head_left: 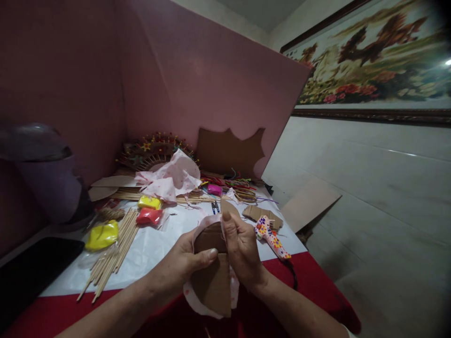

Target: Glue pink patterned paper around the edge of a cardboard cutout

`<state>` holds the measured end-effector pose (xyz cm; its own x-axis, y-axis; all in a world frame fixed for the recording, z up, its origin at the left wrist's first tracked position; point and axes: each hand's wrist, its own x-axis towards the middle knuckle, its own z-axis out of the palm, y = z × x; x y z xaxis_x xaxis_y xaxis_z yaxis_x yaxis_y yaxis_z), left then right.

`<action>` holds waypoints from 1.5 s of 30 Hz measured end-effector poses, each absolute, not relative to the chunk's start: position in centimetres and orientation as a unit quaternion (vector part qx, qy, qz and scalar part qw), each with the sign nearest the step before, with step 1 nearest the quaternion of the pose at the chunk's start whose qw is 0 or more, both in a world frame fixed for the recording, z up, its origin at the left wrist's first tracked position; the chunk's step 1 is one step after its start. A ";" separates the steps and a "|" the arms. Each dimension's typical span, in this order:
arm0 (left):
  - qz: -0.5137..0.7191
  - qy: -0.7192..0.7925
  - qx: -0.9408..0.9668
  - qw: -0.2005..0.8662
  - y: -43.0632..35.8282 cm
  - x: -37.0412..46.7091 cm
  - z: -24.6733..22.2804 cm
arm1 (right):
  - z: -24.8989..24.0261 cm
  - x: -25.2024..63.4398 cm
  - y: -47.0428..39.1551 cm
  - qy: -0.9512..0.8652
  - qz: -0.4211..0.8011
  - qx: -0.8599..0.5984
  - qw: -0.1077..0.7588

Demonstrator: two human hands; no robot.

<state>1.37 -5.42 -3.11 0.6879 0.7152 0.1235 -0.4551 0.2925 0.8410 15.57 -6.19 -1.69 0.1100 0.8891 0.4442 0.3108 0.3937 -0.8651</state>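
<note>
Both hands hold a rounded piece of brown cardboard [212, 286] over the table's front edge. White cloth with pink spots [202, 305] shows around its rim. My left hand [192, 253] grips the left side, its thumb lying across the cardboard face. On the right edge, my right hand [243, 249] is closed, thumb pointing up and pressed against the cloth border. A pointed cardboard tip rises behind that thumb. The fingers behind the piece are hidden. Just right of my right hand lies a flower-patterned glue gun [271, 237] with a dark cord.
Wooden sticks [116, 253], yellow clay packs [102, 235] and a red clay pack [150, 216] lie at left. Behind are spotted cloth [172, 180], small snips [215, 208] and coloured cords. A cardboard scrap [260, 215] sits beside the glue gun. A dark flat device [42, 263] lies front left.
</note>
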 end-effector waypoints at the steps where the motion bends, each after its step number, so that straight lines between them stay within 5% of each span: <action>1: 0.368 0.139 0.459 0.797 -5.4 1.3 -2.9 | -1.5 15.7 -6.1 -0.601 0.294 -0.477 0.569; 10: 0.427 0.158 0.412 0.789 -5.4 0.7 -1.3 | -2.4 17.2 -5.9 -0.467 0.561 -0.412 0.545; 27: 0.428 0.197 0.422 0.774 -5.3 0.8 -1.3 | -2.5 15.7 -6.6 -0.467 0.607 -0.346 0.542; 37: 0.416 0.187 0.421 0.784 -5.3 0.8 -1.4 | -2.6 16.3 -6.5 -0.649 0.324 -0.402 0.558; 45: 0.430 0.202 0.428 0.769 -4.9 0.9 -2.3 | -1.6 17.4 -6.0 -0.759 0.188 -0.403 0.475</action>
<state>0.91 -4.88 -2.35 0.5476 0.8348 0.0573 -0.4886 0.2635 0.8318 17.44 -6.01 -1.60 -0.2233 0.7912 0.5693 0.4330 0.6038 -0.6693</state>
